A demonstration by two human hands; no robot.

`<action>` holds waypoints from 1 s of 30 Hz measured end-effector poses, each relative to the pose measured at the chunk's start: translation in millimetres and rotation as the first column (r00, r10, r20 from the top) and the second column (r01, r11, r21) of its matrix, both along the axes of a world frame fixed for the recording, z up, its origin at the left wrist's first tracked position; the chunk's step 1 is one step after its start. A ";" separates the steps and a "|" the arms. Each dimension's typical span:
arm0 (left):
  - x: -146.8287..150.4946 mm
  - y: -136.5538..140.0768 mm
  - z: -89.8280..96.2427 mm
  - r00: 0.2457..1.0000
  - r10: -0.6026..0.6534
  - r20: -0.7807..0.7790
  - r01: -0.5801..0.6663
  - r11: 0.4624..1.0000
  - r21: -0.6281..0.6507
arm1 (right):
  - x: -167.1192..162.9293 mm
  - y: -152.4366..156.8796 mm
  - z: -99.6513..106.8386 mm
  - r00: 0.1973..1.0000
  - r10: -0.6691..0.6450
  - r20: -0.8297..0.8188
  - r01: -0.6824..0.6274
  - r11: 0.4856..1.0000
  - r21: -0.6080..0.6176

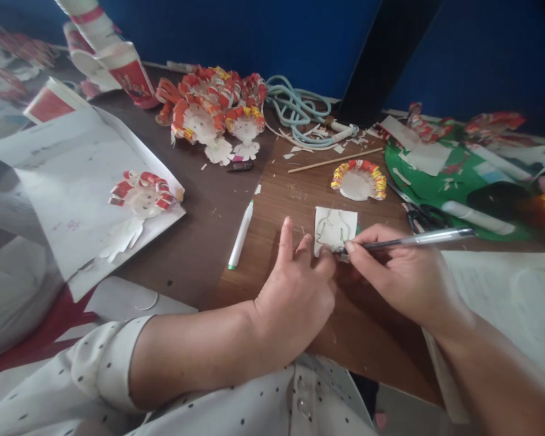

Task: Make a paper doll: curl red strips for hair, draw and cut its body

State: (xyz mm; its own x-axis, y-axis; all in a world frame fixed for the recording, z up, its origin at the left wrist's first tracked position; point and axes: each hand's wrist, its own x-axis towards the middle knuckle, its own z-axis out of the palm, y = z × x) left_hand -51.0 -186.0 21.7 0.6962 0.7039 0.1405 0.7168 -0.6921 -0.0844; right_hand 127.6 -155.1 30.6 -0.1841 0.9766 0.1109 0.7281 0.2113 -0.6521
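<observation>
A small white piece of paper (336,225) with a curved outline drawn on it lies on the brown table. My right hand (399,272) is closed around a silver pen (413,238), its tip at the paper's lower edge. Beside it, my left hand (295,290) rests with the fingers apart, the index pointing away and other fingertips at the paper's lower edge. To the left lies a white marker (241,235) with green ends. Just beyond the paper sits a cut-out ringed with folded red and yellow strips (358,180).
Several red-and-white paper crafts (209,112) are heaped at the back, beside a light blue cord (295,109). A thin wooden stick (336,160) and black-handled scissors (424,217) lie to the right. Paper cups (129,72) stand at the back left; a white sheet (68,181) lies left.
</observation>
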 end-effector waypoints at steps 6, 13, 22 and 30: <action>0.4 0.3 -0.1 1.000 -0.006 -0.019 0.006 1.000 0.002 | 0.3 8.5 2.3 0.998 -0.056 -0.024 0.049 0.973 -0.227; -0.2 0.5 -0.3 0.999 -0.016 -0.050 0.017 0.999 0.028 | -3.7 15.0 5.3 0.993 -0.097 -0.065 0.071 0.941 -0.331; -0.2 2.2 -3.8 0.999 -0.026 -0.031 0.027 0.999 0.035 | -1.4 5.1 2.7 0.995 -0.057 -0.081 0.045 0.989 -0.144; -1.7 0.6 -7.2 1.000 -0.026 -0.017 0.027 0.998 0.058 | 9.6 -8.6 1.3 0.986 -0.116 -0.121 0.129 0.986 0.102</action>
State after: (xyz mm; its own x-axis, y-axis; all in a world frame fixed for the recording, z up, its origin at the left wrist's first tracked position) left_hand -52.7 -185.4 14.5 0.7170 0.6762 0.1694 0.6966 -0.7043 -0.1367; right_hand 137.2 -163.8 31.9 -0.0440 0.9718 0.2317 0.6751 0.1999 -0.7101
